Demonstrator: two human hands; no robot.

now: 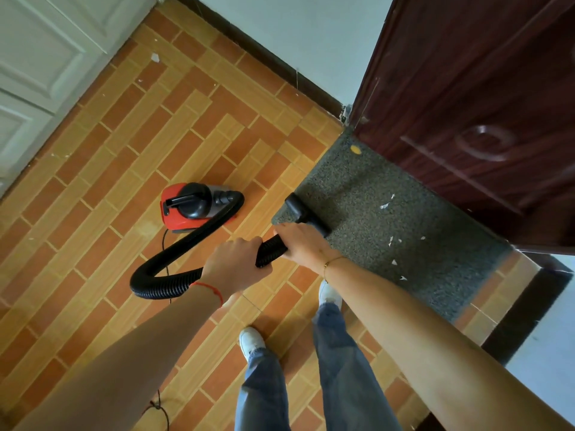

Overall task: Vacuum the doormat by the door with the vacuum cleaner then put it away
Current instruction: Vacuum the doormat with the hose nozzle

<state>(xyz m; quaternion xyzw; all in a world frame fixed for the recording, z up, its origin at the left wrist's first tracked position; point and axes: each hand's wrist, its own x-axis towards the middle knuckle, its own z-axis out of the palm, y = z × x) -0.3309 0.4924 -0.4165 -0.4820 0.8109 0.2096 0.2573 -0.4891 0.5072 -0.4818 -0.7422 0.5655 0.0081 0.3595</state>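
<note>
View from the head camera, looking down at a floor (130, 144) of orange and tan brick-pattern tiles. At far left, a white panelled door (40, 57) borders the tiles. On the floor left of centre stands the vacuum cleaner (189, 205), a small red canister with a black top handle; a thin black power cord (164, 241) trails from it toward the lower edge of the view. A black ribbed hose (186, 244) leaves the canister's front, loops down and left across the tiles, then rises to the hands. The left hand (235, 264), with a red string at the wrist, has its grip clamped round the hose, fingers curled over it. Just right of it, the right hand (303, 244), with a thin gold bracelet at the wrist, has its grip clamped on the hose end where it meets the black nozzle (303, 213). The nozzle rests on the near left corner of the doormat (404, 231), a speckled grey mat lying on the floor against the base of a dark red-brown door (482, 104). Small white paper scraps (387, 204) and one yellow fleck (355, 149) lie scattered on the mat. Below the hands, blue jeans (342, 353) and white shoes (250, 339) stand on the tiles. A pale wall (295, 35) with a dark skirting board runs between the two doors.
</note>
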